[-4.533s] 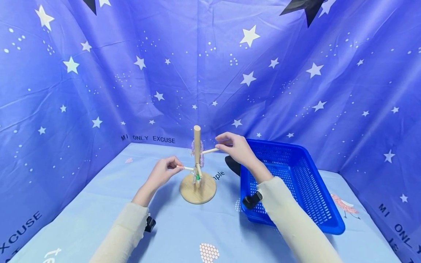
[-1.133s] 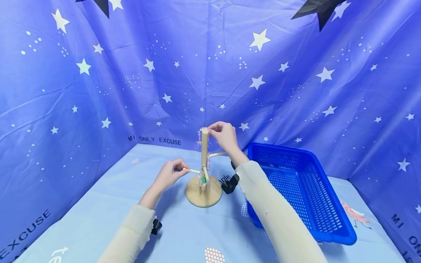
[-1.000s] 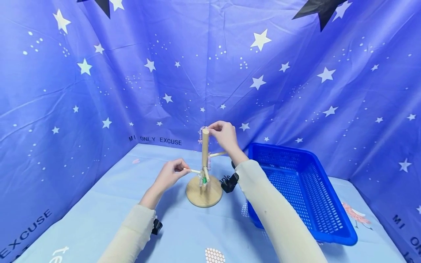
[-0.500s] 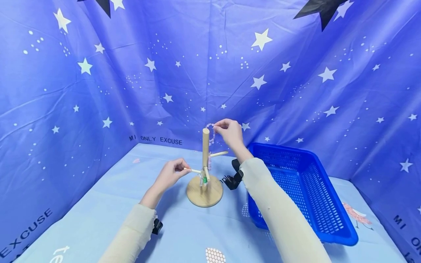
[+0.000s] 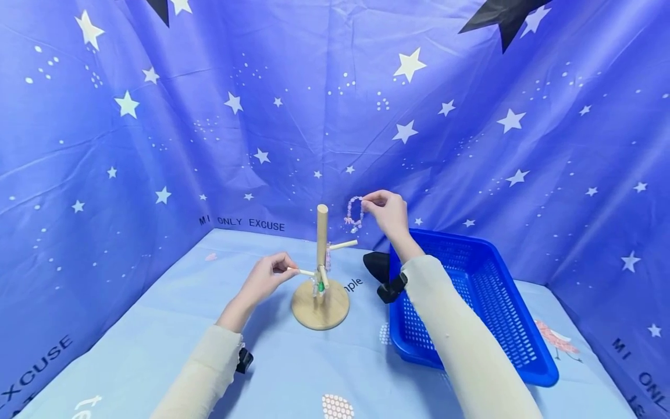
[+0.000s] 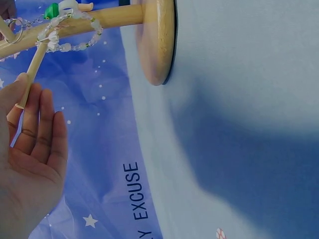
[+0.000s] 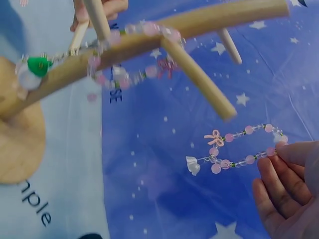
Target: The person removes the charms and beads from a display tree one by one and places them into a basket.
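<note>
In the head view, a wooden peg stand [image 5: 322,233] with a round base stands on the table. My left hand [image 5: 267,278] pinches the tip of its left peg [image 6: 34,69] between thumb and fingers. Up to the right of the post, my right hand [image 5: 388,210] pinches a beaded bracelet [image 7: 249,130] of pink and clear beads. A pink bow and a white flower charm hang from this loop. Another pink beaded bracelet [image 7: 149,28] hangs on the right peg [image 7: 204,82]. A clear-beaded bracelet [image 6: 79,47] hangs on the left peg, near a green-and-white charm [image 7: 39,65].
A blue perforated basket [image 5: 528,326] sits to the right, partly under my right forearm. Light blue printed cloth [image 5: 293,372] covers the table. A starry blue curtain [image 5: 293,70] surrounds the back and sides.
My right hand went from the right peg to the post's top with the bracelet, then moved right, drawing the bracelet away from the post. My left hand keeps its pinch on the left peg.
</note>
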Tool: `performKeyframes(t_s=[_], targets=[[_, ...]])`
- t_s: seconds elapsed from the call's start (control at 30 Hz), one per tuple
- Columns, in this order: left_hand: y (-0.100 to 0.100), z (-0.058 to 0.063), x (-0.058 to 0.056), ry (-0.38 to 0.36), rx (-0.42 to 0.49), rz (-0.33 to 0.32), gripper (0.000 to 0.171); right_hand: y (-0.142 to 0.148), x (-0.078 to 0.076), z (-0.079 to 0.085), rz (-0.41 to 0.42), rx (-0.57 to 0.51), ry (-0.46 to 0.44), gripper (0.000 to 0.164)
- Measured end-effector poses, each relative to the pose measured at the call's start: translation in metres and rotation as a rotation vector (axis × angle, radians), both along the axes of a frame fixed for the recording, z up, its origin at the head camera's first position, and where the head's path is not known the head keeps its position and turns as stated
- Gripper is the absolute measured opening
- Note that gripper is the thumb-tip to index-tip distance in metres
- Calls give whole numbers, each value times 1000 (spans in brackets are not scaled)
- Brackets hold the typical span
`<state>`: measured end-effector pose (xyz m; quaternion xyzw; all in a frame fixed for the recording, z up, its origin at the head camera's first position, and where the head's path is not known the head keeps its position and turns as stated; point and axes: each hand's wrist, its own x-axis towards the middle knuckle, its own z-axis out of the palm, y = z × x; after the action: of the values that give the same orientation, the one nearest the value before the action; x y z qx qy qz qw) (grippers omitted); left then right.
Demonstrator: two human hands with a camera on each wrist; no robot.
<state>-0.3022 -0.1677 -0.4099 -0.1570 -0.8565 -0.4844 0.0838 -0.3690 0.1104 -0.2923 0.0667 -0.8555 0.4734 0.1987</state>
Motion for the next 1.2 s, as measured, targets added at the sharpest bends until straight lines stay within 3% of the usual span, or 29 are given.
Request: performKeyframes(t_s=[0.8,1.2], targets=[[-1,-2,-2,35,11,-25,7,90,9,-21,-153,35,0,20],[-1,-2,-1,16,22,-29,7,118,13,-35,-155,6,-17,21]])
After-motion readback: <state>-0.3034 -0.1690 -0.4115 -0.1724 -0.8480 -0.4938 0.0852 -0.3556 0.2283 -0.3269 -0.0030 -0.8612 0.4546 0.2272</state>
